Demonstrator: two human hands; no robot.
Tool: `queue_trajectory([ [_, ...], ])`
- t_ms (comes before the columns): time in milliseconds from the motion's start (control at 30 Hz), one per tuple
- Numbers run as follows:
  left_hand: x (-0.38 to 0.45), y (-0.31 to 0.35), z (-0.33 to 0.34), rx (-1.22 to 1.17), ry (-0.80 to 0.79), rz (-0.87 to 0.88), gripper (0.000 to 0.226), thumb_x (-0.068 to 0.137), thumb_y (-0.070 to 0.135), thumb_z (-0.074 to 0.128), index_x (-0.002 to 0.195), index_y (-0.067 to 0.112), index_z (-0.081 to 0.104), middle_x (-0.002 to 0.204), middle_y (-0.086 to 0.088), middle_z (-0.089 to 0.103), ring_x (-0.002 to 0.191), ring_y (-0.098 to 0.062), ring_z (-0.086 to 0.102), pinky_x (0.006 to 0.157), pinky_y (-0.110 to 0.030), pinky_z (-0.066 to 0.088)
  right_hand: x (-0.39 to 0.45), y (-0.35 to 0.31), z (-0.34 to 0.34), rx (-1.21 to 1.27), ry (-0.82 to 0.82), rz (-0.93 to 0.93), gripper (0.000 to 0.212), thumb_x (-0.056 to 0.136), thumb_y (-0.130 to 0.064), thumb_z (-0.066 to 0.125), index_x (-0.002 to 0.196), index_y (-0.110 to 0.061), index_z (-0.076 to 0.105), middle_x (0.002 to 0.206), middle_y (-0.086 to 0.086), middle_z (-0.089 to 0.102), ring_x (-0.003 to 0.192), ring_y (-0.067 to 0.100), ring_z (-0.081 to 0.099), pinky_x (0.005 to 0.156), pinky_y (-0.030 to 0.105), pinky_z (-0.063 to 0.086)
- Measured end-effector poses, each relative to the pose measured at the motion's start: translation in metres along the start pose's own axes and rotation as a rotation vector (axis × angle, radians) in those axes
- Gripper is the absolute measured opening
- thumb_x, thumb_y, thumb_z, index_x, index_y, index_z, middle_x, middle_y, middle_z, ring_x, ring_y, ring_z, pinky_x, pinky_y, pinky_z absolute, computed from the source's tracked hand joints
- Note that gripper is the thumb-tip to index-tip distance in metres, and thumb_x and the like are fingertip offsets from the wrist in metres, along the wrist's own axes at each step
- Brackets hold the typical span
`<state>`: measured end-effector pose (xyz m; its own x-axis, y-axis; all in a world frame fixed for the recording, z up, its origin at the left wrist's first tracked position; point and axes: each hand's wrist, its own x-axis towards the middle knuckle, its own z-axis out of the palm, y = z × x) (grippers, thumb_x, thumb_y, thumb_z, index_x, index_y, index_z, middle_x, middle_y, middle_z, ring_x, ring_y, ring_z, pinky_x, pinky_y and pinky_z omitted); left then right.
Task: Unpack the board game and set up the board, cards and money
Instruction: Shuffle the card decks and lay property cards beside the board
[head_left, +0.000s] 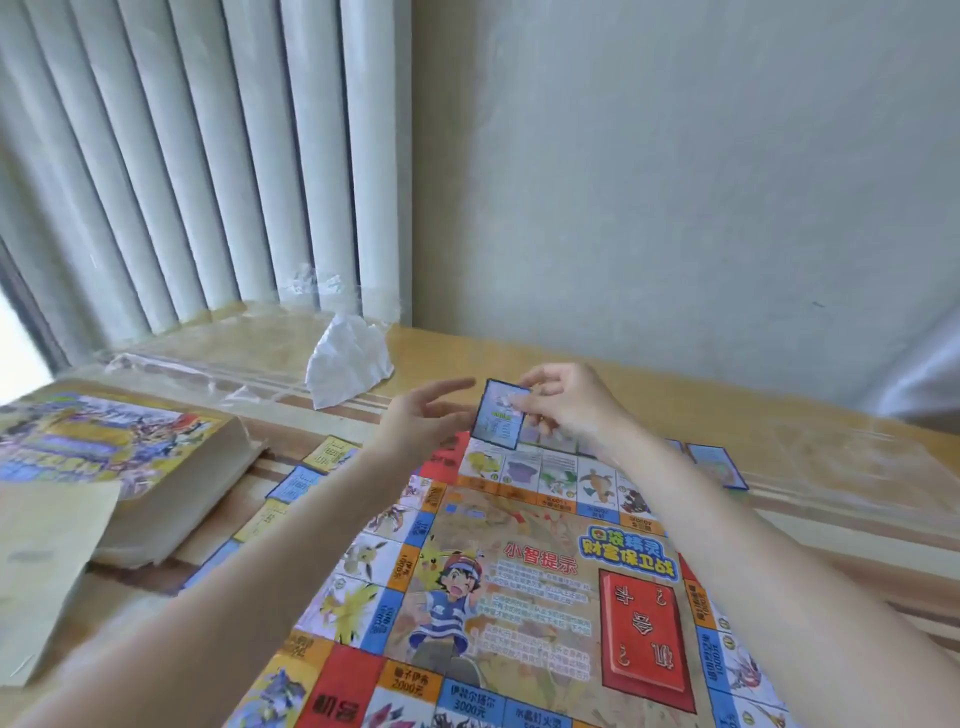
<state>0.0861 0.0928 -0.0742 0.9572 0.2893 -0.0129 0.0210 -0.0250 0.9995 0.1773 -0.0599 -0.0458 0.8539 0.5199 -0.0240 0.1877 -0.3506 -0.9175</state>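
Note:
The colourful game board (509, 582) lies unfolded on the wooden table (831, 499), reaching to the near edge of the view. Above its far edge my right hand (569, 402) pinches a blue-bordered card (500, 414), held upright and facing me. My left hand (421, 415) hovers just left of that card with fingers spread and holding nothing. Several blue and yellow cards (298, 480) lie on the table left of the board. More blue cards (717, 465) lie to the right of the board's far edge. The game box (104, 457) sits at the left.
A brown cardboard sheet (41, 566) lies in front of the box. Crumpled clear plastic wrap (218, 358) and a white crumpled tissue (347, 366) lie at the back of the table by the curtain. A wall closes the far side.

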Motion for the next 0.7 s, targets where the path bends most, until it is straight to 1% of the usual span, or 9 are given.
queue_trajectory([
  [67, 0.003, 0.003, -0.025, 0.101, 0.119, 0.038, 0.035, 0.09, -0.006, 0.05, 0.118, 0.012, 0.059, 0.086, 0.002, 0.069, 0.075, -0.009, 0.06, 0.065, -0.013, 0.049, 0.012, -0.002, 0.011, 0.028, 0.047, -0.005, 0.017, 0.083, 0.0, 0.066, 0.098, 0.001, 0.058, 0.072, 0.013, 0.062, 0.048, 0.015, 0.051, 0.043, 0.02, 0.044],
  [100, 0.003, 0.004, -0.037, 0.213, 0.169, 0.061, 0.034, 0.09, -0.007, 0.047, 0.117, 0.011, 0.061, 0.087, 0.003, 0.068, 0.077, -0.007, 0.059, 0.068, -0.012, 0.048, 0.017, -0.002, 0.017, 0.012, 0.052, -0.012, 0.017, 0.083, 0.0, 0.066, 0.097, -0.001, 0.057, 0.074, 0.014, 0.063, 0.049, 0.015, 0.052, 0.044, 0.022, 0.046],
  [167, 0.001, 0.004, -0.058, 0.497, 0.225, 0.096, 0.034, 0.091, -0.006, 0.044, 0.113, 0.01, 0.064, 0.096, 0.002, 0.068, 0.089, -0.009, 0.059, 0.085, -0.017, 0.045, 0.029, -0.002, 0.028, -0.027, 0.057, -0.035, 0.015, 0.083, -0.001, 0.066, 0.094, -0.004, 0.056, 0.072, 0.011, 0.063, 0.047, 0.013, 0.054, 0.044, 0.021, 0.046],
  [200, 0.0, 0.003, -0.066, 0.634, 0.219, 0.102, 0.034, 0.091, -0.005, 0.044, 0.113, 0.011, 0.066, 0.105, 0.0, 0.068, 0.097, -0.011, 0.059, 0.091, -0.018, 0.041, 0.035, -0.002, 0.034, -0.033, 0.063, -0.042, 0.014, 0.083, -0.001, 0.066, 0.093, -0.004, 0.057, 0.071, 0.01, 0.063, 0.047, 0.013, 0.054, 0.045, 0.02, 0.046],
  [267, -0.003, 0.0, -0.079, 0.872, 0.147, 0.074, 0.034, 0.091, -0.002, 0.047, 0.116, 0.014, 0.065, 0.122, -0.002, 0.063, 0.113, -0.015, 0.056, 0.094, -0.02, 0.037, 0.045, -0.003, 0.046, -0.023, 0.078, -0.033, 0.012, 0.083, -0.002, 0.067, 0.087, -0.008, 0.057, 0.073, 0.01, 0.064, 0.051, 0.015, 0.056, 0.049, 0.023, 0.049],
  [333, -0.004, -0.004, -0.089, 1.035, 0.072, 0.002, 0.033, 0.091, 0.004, 0.051, 0.119, 0.018, 0.062, 0.132, -0.003, 0.055, 0.114, -0.018, 0.055, 0.09, -0.022, 0.039, 0.054, -0.004, 0.056, -0.011, 0.082, -0.013, 0.012, 0.083, -0.002, 0.066, 0.085, -0.01, 0.057, 0.078, 0.012, 0.066, 0.053, 0.016, 0.058, 0.054, 0.027, 0.052],
  [400, -0.005, -0.008, -0.095, 1.102, 0.015, -0.055, 0.033, 0.09, 0.011, 0.055, 0.121, 0.021, 0.059, 0.135, -0.003, 0.051, 0.109, -0.019, 0.055, 0.084, -0.021, 0.04, 0.062, -0.005, 0.068, 0.002, 0.075, 0.003, 0.01, 0.083, -0.002, 0.066, 0.086, -0.008, 0.058, 0.084, 0.015, 0.067, 0.054, 0.015, 0.06, 0.055, 0.026, 0.052],
  [500, -0.005, -0.011, -0.097, 1.149, -0.055, -0.043, 0.032, 0.089, 0.013, 0.058, 0.12, 0.02, 0.06, 0.133, -0.002, 0.05, 0.117, -0.019, 0.049, 0.094, -0.023, 0.036, 0.07, -0.005, 0.085, 0.022, 0.073, 0.022, 0.012, 0.083, -0.001, 0.066, 0.08, -0.01, 0.058, 0.09, 0.017, 0.067, 0.056, 0.016, 0.062, 0.054, 0.024, 0.052],
  [700, -0.004, -0.013, -0.1, 1.201, -0.056, 0.001, 0.031, 0.088, 0.016, 0.06, 0.118, 0.022, 0.061, 0.126, 0.0, 0.051, 0.115, -0.017, 0.048, 0.092, -0.022, 0.035, 0.076, -0.007, 0.112, 0.041, 0.02, 0.058, 0.01, 0.083, -0.001, 0.066, 0.084, -0.008, 0.058, 0.089, 0.015, 0.066, 0.056, 0.014, 0.062, 0.046, 0.018, 0.049],
])
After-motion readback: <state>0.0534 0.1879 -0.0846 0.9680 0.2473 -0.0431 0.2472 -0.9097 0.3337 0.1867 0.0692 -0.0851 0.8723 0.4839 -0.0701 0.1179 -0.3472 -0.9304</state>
